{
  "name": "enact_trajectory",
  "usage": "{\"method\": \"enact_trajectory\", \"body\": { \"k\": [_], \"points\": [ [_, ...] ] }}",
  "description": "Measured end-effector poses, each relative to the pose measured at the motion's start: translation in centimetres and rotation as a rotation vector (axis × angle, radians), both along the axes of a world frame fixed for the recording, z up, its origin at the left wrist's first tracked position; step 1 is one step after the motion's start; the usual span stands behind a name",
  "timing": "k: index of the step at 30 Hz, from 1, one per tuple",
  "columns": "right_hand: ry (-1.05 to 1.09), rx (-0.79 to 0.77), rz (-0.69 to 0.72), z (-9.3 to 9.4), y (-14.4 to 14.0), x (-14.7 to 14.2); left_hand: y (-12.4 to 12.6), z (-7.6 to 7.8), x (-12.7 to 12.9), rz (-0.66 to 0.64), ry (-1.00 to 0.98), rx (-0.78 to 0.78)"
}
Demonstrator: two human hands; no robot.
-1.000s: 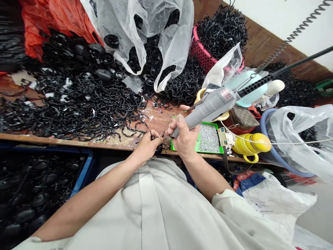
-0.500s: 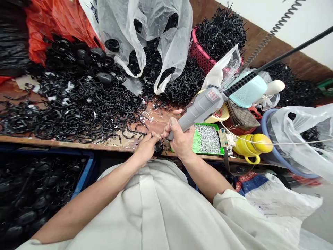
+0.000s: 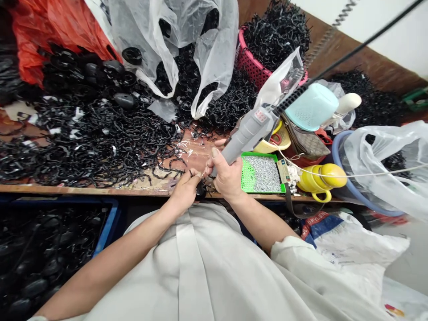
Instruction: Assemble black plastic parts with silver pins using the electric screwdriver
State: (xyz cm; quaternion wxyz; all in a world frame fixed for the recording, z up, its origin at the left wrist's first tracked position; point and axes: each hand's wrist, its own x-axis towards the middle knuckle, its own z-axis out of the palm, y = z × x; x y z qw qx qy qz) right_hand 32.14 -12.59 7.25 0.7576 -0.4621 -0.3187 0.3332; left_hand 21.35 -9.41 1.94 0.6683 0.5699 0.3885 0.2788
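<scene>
At the front edge of the bench (image 3: 200, 154), two hands work close together. The right hand (image 3: 227, 176) is wrapped around one grey driver (image 3: 247, 138), which slants down toward the left hand (image 3: 183, 191); its tip is too small to make out. The left hand's fingers are pinched on one black part (image 3: 201, 191), round and partly covered, at the bench edge just below the driver's lower end. One black cable (image 3: 354, 49) runs up from the driver's top.

Just right of the right hand lies one green tray (image 3: 247, 178) of small metal bits (image 3: 267, 174), too many to count. Beyond it stand one yellow flask (image 3: 323, 176) and one blue tub (image 3: 337, 145). Black strips (image 3: 100, 133), also uncountable, heap across the bench to the left. Farther back are one pink basket (image 3: 245, 53), piled with more strips, and one red bag (image 3: 63, 31). One blue crate (image 3: 109, 223) sits below the bench, at left.
</scene>
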Motion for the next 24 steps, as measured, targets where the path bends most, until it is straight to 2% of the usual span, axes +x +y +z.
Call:
{"method": "enact_trajectory", "body": {
  "k": [3,5,7,10,15,19,24],
  "points": [
    [-0.021,-0.064,-0.003,0.6,-1.1,2.4,-0.2,0.7,-0.1,-0.037,0.041,-0.131],
    [-0.08,-0.109,-0.055,0.7,-2.4,4.6,-0.3,1.3,-0.3,-0.061,0.02,-0.242],
    [-0.16,-0.155,-0.151,0.3,-3.8,6.8,-0.4,1.9,-0.3,-0.103,-0.051,-0.309],
    [-0.219,-0.225,-0.268,-1.1,-5.3,9.0,-0.5,2.4,0.0,-0.156,-0.09,-0.3],
    [-0.226,-0.283,-0.256,-2.7,-6.3,9.3,-0.8,2.3,1.1,-0.109,-0.028,-0.248],
    [-0.222,-0.284,-0.266,-3.0,-6.5,9.1,-0.9,1.8,1.5,-0.072,-0.024,-0.283],
    [-0.229,-0.257,-0.288,-3.3,-6.7,9.0,-0.9,1.6,1.7,-0.079,0.013,-0.24]
  ]
}}
